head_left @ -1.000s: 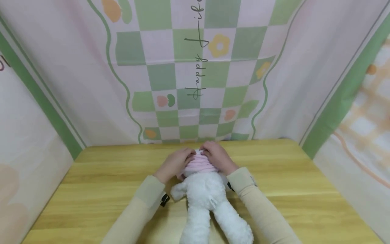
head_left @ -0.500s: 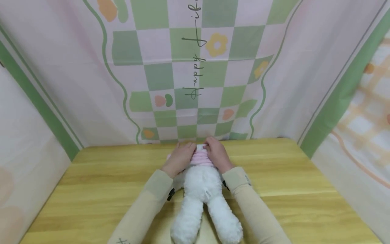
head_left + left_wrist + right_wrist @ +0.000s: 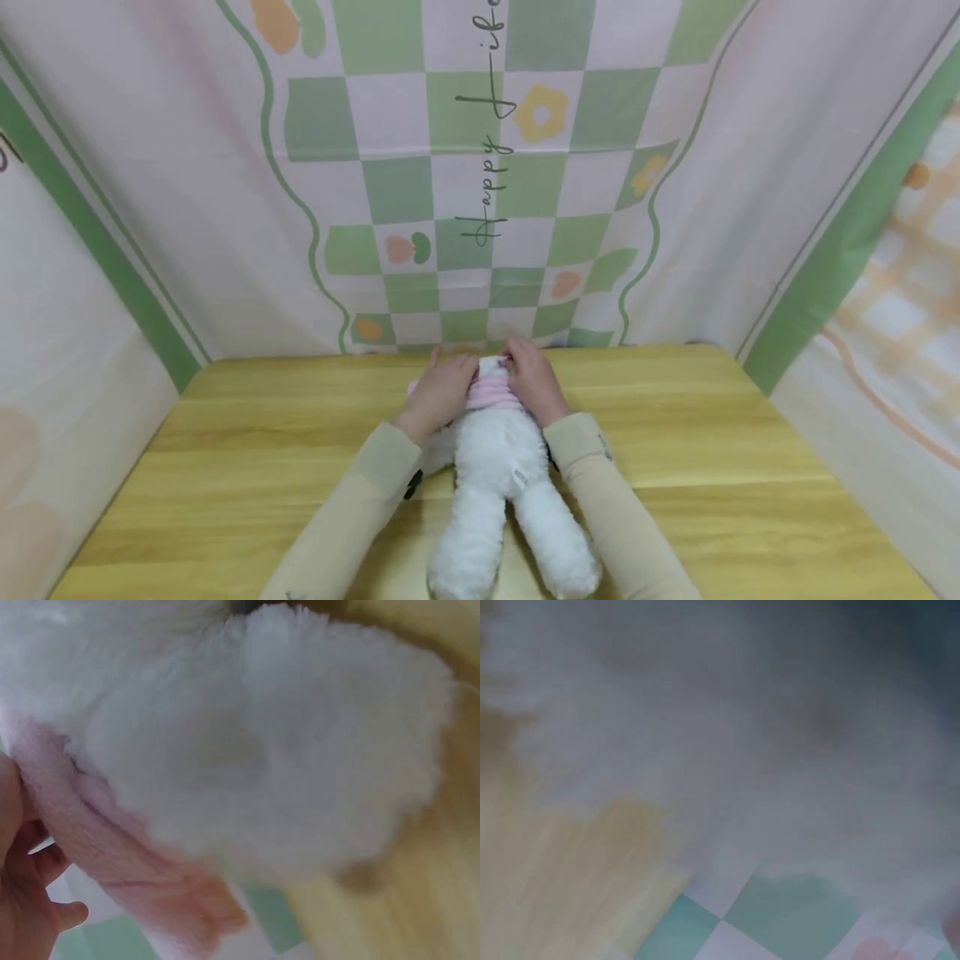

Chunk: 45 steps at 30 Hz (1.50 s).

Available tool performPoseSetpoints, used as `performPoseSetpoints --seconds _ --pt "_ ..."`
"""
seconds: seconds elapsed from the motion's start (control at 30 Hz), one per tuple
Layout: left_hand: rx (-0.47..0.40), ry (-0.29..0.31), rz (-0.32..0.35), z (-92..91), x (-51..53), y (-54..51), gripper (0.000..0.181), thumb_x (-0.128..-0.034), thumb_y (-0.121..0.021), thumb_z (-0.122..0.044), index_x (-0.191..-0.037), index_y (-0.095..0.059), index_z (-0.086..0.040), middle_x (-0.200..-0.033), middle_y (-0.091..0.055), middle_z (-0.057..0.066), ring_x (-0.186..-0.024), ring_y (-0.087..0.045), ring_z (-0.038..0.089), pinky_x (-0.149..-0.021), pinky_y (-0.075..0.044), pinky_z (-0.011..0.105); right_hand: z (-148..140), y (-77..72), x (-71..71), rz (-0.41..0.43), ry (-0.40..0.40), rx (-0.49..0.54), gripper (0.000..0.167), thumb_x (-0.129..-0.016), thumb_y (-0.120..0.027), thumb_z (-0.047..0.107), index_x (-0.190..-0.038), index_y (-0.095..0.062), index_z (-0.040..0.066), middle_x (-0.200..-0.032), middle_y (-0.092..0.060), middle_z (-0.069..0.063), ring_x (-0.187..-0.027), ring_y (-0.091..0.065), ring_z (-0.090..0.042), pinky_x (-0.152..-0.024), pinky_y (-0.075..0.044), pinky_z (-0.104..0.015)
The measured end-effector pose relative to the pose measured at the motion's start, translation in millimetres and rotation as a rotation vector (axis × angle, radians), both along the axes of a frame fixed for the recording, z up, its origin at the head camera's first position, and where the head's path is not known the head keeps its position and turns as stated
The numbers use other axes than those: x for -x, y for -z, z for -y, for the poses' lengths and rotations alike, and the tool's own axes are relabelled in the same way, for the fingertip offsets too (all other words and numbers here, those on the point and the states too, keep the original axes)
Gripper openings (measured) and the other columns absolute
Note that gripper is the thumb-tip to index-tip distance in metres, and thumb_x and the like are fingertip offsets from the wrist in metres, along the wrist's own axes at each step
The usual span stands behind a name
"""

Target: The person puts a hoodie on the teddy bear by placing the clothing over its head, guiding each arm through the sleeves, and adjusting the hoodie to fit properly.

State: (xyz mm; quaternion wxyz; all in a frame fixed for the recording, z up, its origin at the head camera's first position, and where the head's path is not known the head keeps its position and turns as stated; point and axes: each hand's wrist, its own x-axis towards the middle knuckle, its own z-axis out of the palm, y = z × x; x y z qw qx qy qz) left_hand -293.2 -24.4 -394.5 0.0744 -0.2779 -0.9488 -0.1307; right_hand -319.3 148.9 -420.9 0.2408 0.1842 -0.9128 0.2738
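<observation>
A white fluffy plush toy [image 3: 501,454] lies on the wooden table with its legs toward me. Gathered pink cloth [image 3: 491,390] wraps its upper end, and a bit of white shows above the folds. My left hand [image 3: 438,393] grips the cloth's left side, while my right hand [image 3: 534,385] holds the right side, fingertips at the top. In the left wrist view, the fingers of the left hand [image 3: 26,885] lie against a pink flap [image 3: 127,840] beside the white fur [image 3: 300,742]. Blurred white plush [image 3: 667,720] fills most of the right wrist view, hiding the right hand's grip.
The wooden table [image 3: 262,467] extends to both sides of the toy. Its back edge meets a hanging cloth [image 3: 465,183] with green and white checks. More patterned cloth [image 3: 885,317] hangs on the right, and pale cloth hangs on the left.
My left hand has shifted up, its fingers farther over the pink cloth. The toy has slid slightly away from me and its legs leftward. Its left-side arm is now mostly behind my sleeve.
</observation>
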Motion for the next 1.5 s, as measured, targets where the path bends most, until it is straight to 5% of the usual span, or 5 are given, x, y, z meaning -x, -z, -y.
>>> performPoseSetpoints --seconds 0.2,0.43,0.73,1.07,1.5 --pt "-0.306 0.032 0.057 17.4 -0.2 13.6 0.025 -0.1007 -0.047 -0.021 -0.114 -0.064 -0.01 -0.117 -0.064 0.008 -0.111 -0.061 0.026 -0.101 -0.047 0.044 -3.4 -9.8 2.9 0.084 -0.121 -0.02 0.004 -0.088 -0.059 -0.002 -0.09 -0.061 0.0 -0.093 -0.062 -0.016 -0.092 -0.06 -0.032 -0.083 -0.051 -0.045" --pt "-0.461 -0.007 0.02 28.8 -5.4 26.0 0.021 -0.0961 -0.055 -0.016 -0.112 -0.067 -0.008 -0.114 -0.066 0.009 -0.106 -0.064 0.025 -0.093 -0.053 0.039 -18.7 -21.6 1.4 0.358 -0.285 -0.009 0.023 -0.095 -0.045 0.002 -0.112 -0.06 0.005 -0.115 -0.063 -0.017 -0.112 -0.058 -0.035 -0.096 -0.048 -0.05" --pt "-0.313 0.055 0.034 30.5 -1.6 24.7 0.025 -0.0958 -0.056 -0.014 -0.119 -0.065 -0.008 -0.117 -0.067 0.01 -0.112 -0.062 0.028 -0.099 -0.05 0.041 -10.3 -33.8 3.5 0.543 -0.292 -0.088 0.033 -0.097 -0.055 0.027 -0.124 -0.064 0.01 -0.128 -0.062 -0.011 -0.121 -0.054 -0.032 -0.105 -0.043 -0.048" --pt "-0.12 0.047 -0.112 15.9 0.4 18.6 0.016 -0.0936 -0.056 -0.005 -0.107 -0.066 -0.005 -0.104 -0.071 0.008 -0.096 -0.067 0.025 -0.088 -0.054 0.037 0.4 -10.6 7.3 0.069 -0.162 -0.032 0.013 -0.086 -0.067 0.011 -0.088 -0.075 0.002 -0.085 -0.072 -0.011 -0.083 -0.067 -0.027 -0.078 -0.055 -0.039" --pt "0.038 -0.008 -0.228 17.0 -5.4 24.8 0.02 -0.096 -0.049 -0.007 -0.112 -0.061 -0.007 -0.111 -0.067 0.007 -0.109 -0.062 0.022 -0.104 -0.045 0.039 3.6 -14.9 12.0 0.072 0.02 -0.019 0.015 -0.088 -0.065 0.013 -0.088 -0.074 0.001 -0.09 -0.072 -0.015 -0.088 -0.067 -0.032 -0.083 -0.053 -0.044"
